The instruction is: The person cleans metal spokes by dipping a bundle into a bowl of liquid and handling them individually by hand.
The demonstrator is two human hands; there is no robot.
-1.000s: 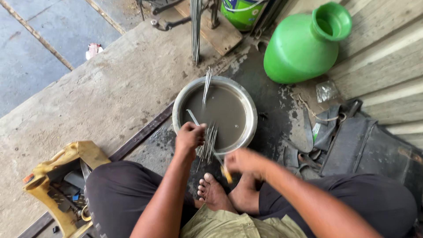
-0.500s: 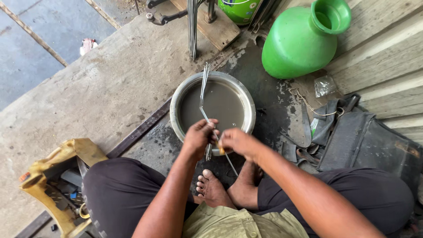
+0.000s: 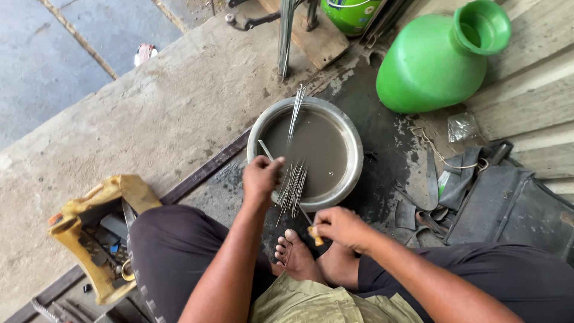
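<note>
My left hand (image 3: 261,177) is closed on a bundle of thin metal rods (image 3: 292,188), gripping it at the near rim of the round metal basin (image 3: 356,157). The rods fan out just to the right of my fingers, their long axis running from my feet up towards the basin, tips pointing roughly away from me over the muddy water. A few loose rods (image 3: 295,112) lie across the far rim, pointing the same way. My right hand (image 3: 339,227) sits lower, near my bare foot (image 3: 295,256), pinched shut around a small yellowish tool (image 3: 315,235); it is apart from the bundle. Behind the basin stands a green plastic pot (image 3: 433,63), and to the right lies a heap of black rubber scraps (image 3: 490,191). A yellow tool box (image 3: 95,233) rests by my left knee. Nothing blocks the basin.
</note>
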